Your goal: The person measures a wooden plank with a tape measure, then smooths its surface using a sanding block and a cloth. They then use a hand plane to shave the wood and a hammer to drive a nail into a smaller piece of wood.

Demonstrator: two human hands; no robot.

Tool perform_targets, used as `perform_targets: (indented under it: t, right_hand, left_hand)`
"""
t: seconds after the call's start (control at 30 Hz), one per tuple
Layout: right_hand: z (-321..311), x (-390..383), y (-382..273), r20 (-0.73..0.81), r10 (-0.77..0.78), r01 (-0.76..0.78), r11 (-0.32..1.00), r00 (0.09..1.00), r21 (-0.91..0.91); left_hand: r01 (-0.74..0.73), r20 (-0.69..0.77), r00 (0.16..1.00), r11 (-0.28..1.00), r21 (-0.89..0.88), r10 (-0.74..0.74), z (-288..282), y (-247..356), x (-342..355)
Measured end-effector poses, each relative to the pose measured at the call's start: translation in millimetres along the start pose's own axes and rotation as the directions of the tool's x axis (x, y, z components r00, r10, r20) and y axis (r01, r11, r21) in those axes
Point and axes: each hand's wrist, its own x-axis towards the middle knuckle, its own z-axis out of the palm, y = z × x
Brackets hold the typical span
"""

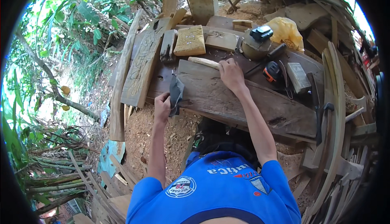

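Note:
My left hand [162, 105] is closed on a dark grey, creased sheet [177, 93], perhaps paper or cloth, held upright at the left end of a weathered plank [260, 102]. My right hand [230, 72] has its fingers curled on a pale, narrow wooden stick [199, 61] along the plank's far edge. Behind the stick sit a dark-ended block [167, 45], a yellowish wood block [189, 40] and a small board [222, 40]. To the right lie a dark long tool [276, 52], an orange-and-black tape measure [271, 72] and a grey rectangular block [298, 77].
A container [255, 47] with a black object on top and a yellow bag [286, 31] stand behind. A carved board [142, 70] and long pole [118, 114] lie left. A dark-handled tool [317, 118] and stacked strips [337, 102] are right. Wood shavings cover the ground.

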Motion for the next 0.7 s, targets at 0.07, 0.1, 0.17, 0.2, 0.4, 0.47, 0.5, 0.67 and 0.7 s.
perform_targets:
  t: [0.07,0.1,0.17,0.2,0.4,0.47,0.5,0.67,0.7]
  right_hand:
    - [-1.0,-2.7,-6.7,0.008,-0.031,0.03,0.999,0.999,0.028]
    - [-2.9,-9.5,-8.7,0.019,-0.045,0.044,0.998,0.999,0.042]
    - [-7.4,-24.1,-13.1,-0.002,-0.127,0.127,0.986,0.992,0.108]
    - [-9.5,-30.0,-12.9,-0.045,-0.189,0.194,0.969,0.981,0.153]
    - [-26.0,-54.4,-14.5,-0.163,-0.397,0.426,0.785,0.903,0.45]
    - [-30.2,-58.1,-17.1,-0.134,-0.439,0.444,0.752,0.889,0.487]
    - [-30.9,-57.8,-16.1,-0.145,-0.445,0.455,0.743,0.884,0.491]
    - [-27.3,-54.7,-11.0,-0.063,-0.411,0.382,0.766,0.909,0.517]
    - [-27.2,-53.3,-13.1,-0.06,-0.425,0.391,0.758,0.903,0.522]
  left_hand:
    - [0.045,0.006,0.999,0.998,-0.037,-0.044,-5.0,5.0,-10.6]
    - [0.073,-0.002,0.997,0.997,-0.029,-0.073,-6.5,8.2,-22.2]
    - [0.11,-0.032,0.993,0.992,-0.056,-0.111,-7.9,6.2,-45.5]
    - [0.129,-0.04,0.99,0.989,-0.07,-0.132,-7.7,5.3,-55.9]
    - [-0.066,-0.162,0.984,0.996,0.066,0.076,-25.5,23.7,-80.3]
    - [-0.198,-0.254,0.95,0.979,-0.05,0.18,-23.1,55.7,-69.3]
    - [-0.299,-0.243,0.922,0.953,0.047,0.301,-19.3,64.9,-54.9]
    - [-0.658,0.26,0.753,0.708,0.258,0.604,69.3,136.2,48.6]
    - [-0.729,0.36,0.683,0.623,0.283,0.636,95.0,134.7,75.6]
